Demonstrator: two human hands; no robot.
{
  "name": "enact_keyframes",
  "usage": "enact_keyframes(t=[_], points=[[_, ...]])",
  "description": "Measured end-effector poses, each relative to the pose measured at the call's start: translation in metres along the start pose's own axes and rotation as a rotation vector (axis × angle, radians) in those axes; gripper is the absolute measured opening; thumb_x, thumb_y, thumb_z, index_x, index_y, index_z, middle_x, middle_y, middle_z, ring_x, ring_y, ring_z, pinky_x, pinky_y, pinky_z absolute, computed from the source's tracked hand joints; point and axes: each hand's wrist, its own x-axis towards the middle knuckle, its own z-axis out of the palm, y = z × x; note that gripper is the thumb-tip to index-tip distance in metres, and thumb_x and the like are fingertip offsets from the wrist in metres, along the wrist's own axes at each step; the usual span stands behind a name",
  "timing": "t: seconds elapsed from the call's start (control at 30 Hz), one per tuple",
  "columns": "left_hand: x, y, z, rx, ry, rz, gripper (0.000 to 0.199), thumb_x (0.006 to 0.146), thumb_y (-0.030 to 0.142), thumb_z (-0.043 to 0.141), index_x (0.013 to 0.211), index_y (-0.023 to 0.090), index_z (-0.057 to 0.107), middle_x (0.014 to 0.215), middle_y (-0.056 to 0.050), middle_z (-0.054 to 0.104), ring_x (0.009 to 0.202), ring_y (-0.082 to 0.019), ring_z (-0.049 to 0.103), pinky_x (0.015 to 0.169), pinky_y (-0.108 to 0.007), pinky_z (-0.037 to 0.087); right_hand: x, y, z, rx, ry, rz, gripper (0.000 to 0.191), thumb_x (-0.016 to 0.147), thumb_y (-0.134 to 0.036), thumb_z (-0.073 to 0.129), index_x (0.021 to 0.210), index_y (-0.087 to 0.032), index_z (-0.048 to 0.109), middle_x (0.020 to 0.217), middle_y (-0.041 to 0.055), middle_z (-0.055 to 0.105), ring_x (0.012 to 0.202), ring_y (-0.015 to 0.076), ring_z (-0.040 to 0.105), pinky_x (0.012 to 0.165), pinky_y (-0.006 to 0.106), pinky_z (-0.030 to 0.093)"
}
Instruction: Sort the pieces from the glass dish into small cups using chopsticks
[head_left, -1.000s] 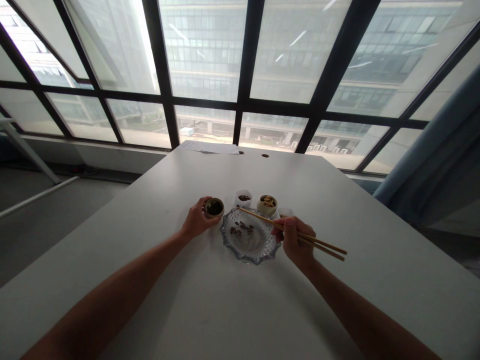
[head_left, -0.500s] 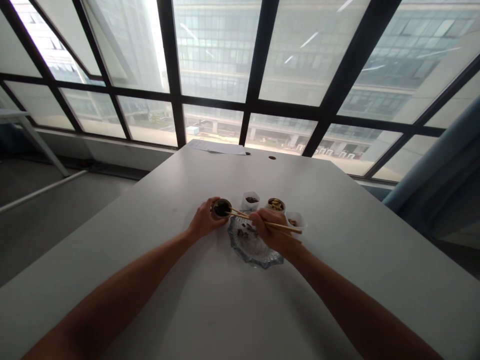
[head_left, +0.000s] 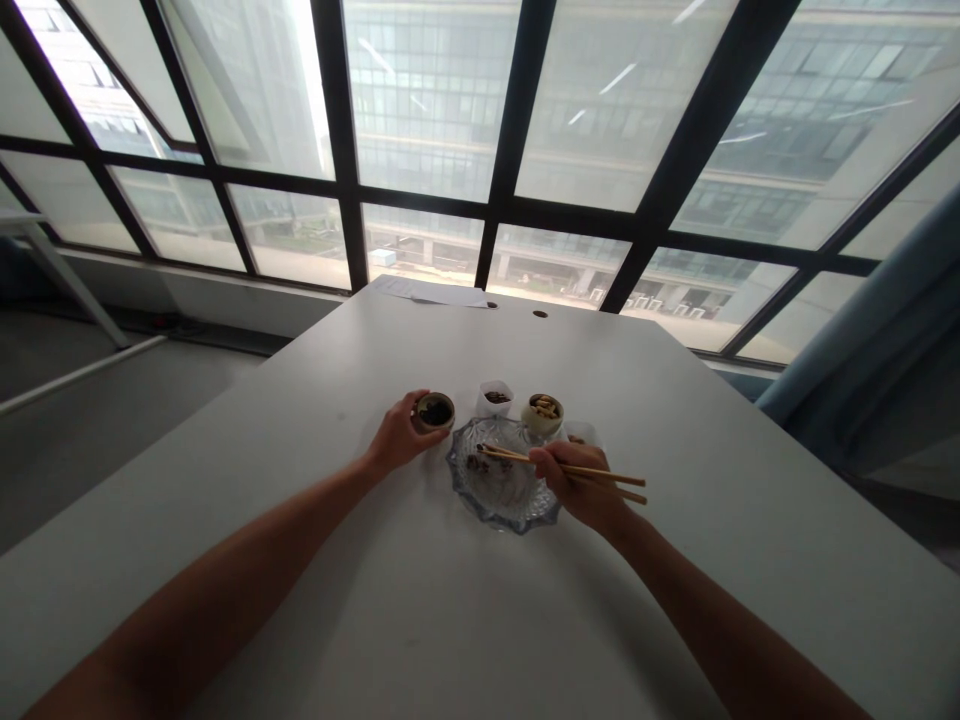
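Note:
My left hand (head_left: 406, 432) is curled around a small round cup (head_left: 444, 424) with dark contents, at the left of a scalloped clear glass plate (head_left: 504, 505). In my right hand (head_left: 581, 480) is a pair of chopsticks (head_left: 600, 473), their tips above the plate's left part. A small dark piece (head_left: 482, 449) appears at the tips; whether they pinch it I cannot tell. Several dark pieces (head_left: 477, 463) lie on the plate below.
Behind the plate stand a white plastic cup (head_left: 496, 398) of dark bits and a round bowl (head_left: 545, 413) of yellowish pieces. A translucent container (head_left: 583, 434) is partly hidden by my right hand. Paper sheets (head_left: 442, 293) lie at the white table's (head_left: 390, 620) far edge, before the windows.
The chopstick tips have left the cup in my left hand and moved right, over the plate. My right hand has shifted right and toward me. My left hand keeps its hold on the cup.

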Motion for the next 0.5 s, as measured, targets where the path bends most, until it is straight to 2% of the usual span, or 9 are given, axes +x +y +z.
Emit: enact_keyframes(t=[0.17,0.33,0.43,0.5], points=[[0.0,0.001,-0.001,-0.011,-0.004,-0.002,0.067,0.066,0.04,0.08,0.124,0.017,0.055,0.112,-0.012,0.071,0.097,-0.024,0.07,0.085,-0.036,0.057,-0.001,-0.003,0.001,-0.043,-0.061,-0.213,0.05,0.106,-0.042,0.042,0.064,-0.019,0.054,0.053,-0.0017,0.052,0.044,0.0092,0.047,0.047,0.022,0.033],[0.0,0.0,0.0,-0.028,-0.004,-0.009,0.069,0.067,0.043,0.08,0.125,0.016,0.055,0.112,-0.012,0.071,0.097,-0.025,0.07,0.085,-0.037,0.057,-0.005,-0.008,0.005,-0.241,-0.132,-0.41,0.049,0.109,-0.033,0.033,0.067,-0.018,0.052,0.056,-0.0008,0.052,0.047,0.0094,0.045,0.05,0.024,0.03],[0.0,0.0,0.0,-0.025,-0.005,-0.016,0.07,0.066,0.044,0.08,0.125,0.017,0.055,0.111,-0.012,0.071,0.097,-0.025,0.07,0.085,-0.037,0.057,-0.004,-0.012,0.007,-0.269,-0.154,-0.431,0.05,0.109,-0.033,0.031,0.066,-0.018,0.051,0.056,-0.0005,0.052,0.047,0.0099,0.044,0.05,0.025,0.029],[0.0,0.0,0.0,-0.022,-0.005,-0.014,0.069,0.067,0.044,0.08,0.125,0.017,0.055,0.111,-0.011,0.071,0.097,-0.025,0.07,0.086,-0.037,0.057,-0.004,-0.011,0.006,-0.21,-0.121,-0.355,0.052,0.109,-0.037,0.033,0.063,-0.019,0.05,0.053,-0.0013,0.05,0.044,0.0094,0.043,0.048,0.024,0.029]])
